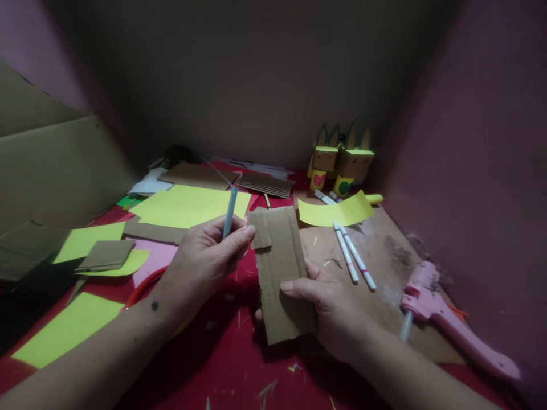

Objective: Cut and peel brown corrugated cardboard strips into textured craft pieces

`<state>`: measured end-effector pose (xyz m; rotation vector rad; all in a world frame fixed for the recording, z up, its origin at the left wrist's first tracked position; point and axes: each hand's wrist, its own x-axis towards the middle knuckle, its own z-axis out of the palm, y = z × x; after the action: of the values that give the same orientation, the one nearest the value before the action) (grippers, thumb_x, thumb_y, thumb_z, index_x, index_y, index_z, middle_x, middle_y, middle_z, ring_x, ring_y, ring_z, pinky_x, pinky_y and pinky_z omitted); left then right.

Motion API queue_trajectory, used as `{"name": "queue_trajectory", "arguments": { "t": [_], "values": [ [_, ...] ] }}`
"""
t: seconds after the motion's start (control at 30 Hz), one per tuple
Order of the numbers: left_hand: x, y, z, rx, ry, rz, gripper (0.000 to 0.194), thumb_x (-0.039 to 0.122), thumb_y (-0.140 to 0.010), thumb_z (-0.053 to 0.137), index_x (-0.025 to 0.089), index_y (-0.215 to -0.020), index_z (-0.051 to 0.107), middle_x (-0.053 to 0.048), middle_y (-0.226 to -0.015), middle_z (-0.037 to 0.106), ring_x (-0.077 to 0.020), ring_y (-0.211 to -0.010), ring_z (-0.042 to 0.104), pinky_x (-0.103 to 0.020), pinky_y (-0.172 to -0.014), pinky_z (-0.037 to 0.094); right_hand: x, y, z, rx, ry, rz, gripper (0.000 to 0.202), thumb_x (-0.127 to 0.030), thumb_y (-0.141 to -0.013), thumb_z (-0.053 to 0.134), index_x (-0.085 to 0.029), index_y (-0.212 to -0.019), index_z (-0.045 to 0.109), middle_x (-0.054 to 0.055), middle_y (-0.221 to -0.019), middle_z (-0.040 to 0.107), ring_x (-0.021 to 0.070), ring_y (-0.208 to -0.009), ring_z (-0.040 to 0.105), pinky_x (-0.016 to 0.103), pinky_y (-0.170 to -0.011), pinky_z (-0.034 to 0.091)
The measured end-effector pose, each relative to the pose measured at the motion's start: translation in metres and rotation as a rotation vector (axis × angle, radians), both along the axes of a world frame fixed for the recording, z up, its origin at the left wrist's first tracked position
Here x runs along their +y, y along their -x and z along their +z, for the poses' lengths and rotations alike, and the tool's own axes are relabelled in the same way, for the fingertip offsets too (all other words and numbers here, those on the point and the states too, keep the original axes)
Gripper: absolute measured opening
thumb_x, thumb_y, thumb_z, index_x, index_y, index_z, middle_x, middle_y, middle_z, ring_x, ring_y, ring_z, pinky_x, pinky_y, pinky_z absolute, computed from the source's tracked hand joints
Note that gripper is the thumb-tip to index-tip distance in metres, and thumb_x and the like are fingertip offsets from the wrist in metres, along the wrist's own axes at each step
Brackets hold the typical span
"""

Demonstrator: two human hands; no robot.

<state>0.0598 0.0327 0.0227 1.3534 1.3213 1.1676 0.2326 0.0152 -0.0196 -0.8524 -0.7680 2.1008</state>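
Observation:
My right hand [325, 302] is wrapped round a rectangular piece of corrugated cardboard [284, 302], thumb on its front face. Against the upper left corner of this piece lies a small cardboard square [260, 233]. My left hand [216, 245] is closed, its thumb tip at the left edge of the small square. A slim blue-grey pen [230, 212] sticks up from the same hand, between thumb and fingers. Both cardboard pieces are held above the red table cover [231, 353]. The fingers behind the cardboard are mostly hidden.
Yellow paper sheets [183, 208] and cardboard scraps lie left. Red-handled scissors [147, 285] are partly under my left forearm. White markers [352, 256], a curved yellow strip [335, 212] and a pink glue gun [448, 319] rest on a board right. Two cardboard figures [359, 165] stand behind.

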Motion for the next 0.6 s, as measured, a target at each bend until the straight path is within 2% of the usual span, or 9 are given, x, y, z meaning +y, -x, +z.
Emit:
{"name": "queue_trajectory", "arguments": {
  "t": [0.27, 0.6],
  "values": [
    [0.0015, -0.0004, -0.0010, 0.046, -0.032, 0.005, 0.024, 0.033, -0.087, 0.062, 0.019, -0.070, 0.053, 0.008, -0.054, 0.038, -0.0049, -0.045, 0.029, -0.017, -0.039, 0.023, -0.0005, -0.0009, 0.0007, -0.034, -0.005, 0.019, 0.050, -0.024, -0.061, 0.067, -0.020, -0.108, 0.053, 0.004, -0.074, 0.069, 0.0233, -0.061, 0.069, 0.038, -0.059, 0.055],
    [0.0017, -0.0012, -0.0034, 0.033, -0.040, 0.024, 0.024, 0.032, -0.085, 0.063, 0.019, -0.068, 0.052, 0.008, -0.052, 0.037, -0.0049, -0.044, 0.028, -0.016, -0.038, 0.023, 0.0009, -0.0003, 0.0013, -0.054, 0.022, 0.017, 0.056, -0.026, -0.057, 0.068, -0.022, -0.110, 0.051, 0.002, -0.073, 0.069, 0.0237, -0.060, 0.070, 0.035, -0.056, 0.054]
  ]
}}
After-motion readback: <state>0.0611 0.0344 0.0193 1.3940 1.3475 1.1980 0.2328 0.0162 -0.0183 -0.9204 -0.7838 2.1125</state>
